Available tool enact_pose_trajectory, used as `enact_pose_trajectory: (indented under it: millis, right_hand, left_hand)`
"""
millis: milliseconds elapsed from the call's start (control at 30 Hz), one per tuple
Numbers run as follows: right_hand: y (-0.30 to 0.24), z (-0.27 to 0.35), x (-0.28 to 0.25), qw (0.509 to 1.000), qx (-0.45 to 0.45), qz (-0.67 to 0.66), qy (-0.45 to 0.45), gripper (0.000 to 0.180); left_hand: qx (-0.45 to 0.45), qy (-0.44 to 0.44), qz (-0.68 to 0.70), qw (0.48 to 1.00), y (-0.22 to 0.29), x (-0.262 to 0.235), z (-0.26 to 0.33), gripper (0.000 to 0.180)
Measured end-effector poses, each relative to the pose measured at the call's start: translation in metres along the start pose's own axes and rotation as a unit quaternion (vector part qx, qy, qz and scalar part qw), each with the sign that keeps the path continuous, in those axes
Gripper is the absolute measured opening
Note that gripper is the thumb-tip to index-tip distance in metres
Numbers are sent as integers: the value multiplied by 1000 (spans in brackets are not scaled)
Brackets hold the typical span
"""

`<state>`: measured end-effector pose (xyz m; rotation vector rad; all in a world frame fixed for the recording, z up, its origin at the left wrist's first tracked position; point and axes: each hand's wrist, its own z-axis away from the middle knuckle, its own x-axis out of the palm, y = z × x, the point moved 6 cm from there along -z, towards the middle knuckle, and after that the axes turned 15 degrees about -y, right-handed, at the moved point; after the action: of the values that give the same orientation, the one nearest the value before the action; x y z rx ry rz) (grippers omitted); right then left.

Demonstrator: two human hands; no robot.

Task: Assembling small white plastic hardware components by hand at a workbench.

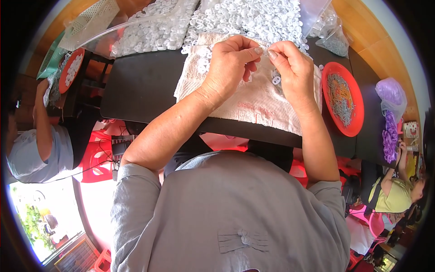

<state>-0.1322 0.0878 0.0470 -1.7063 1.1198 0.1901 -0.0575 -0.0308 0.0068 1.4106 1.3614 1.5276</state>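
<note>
My left hand (pixel 233 61) and my right hand (pixel 293 70) are raised over a pale towel (pixel 253 106) on the dark table. Thumb and forefinger are pinched together on each hand, the fingertips almost meeting. Whatever they hold is too small to name. Under my right hand, a few small white plastic pieces with holes (pixel 276 80) lie on the cloth among small greyish bits. More white pieces (pixel 203 61) rest on the towel left of my left hand. Beyond both hands spreads a large heap of similar white pieces (pixel 247 20).
Right of the towel, a red oval plate (pixel 360 111) holds thin metal parts and some orange ones. Clear plastic bags (pixel 334 38) stand behind it; a purple bag (pixel 392 95) lies farther right. People sit at either side, one near another red plate (pixel 63 86) with white pieces.
</note>
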Motion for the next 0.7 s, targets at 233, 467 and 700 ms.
enact_pose_trajectory:
  millis: [233,467,700]
  right_hand:
    - [-1,1,2,999,-9,32,1,8]
    - [1,3,10,996,-39,74,21,3]
    - [8,3,21,1000,2,12,9,4]
  left_hand:
    - [-7,3,-22,1000,0,1,1,11]
    - [-4,14,-26,1000,-8,1,1,8]
    - [23,43,-77,996,-9,0,3,6]
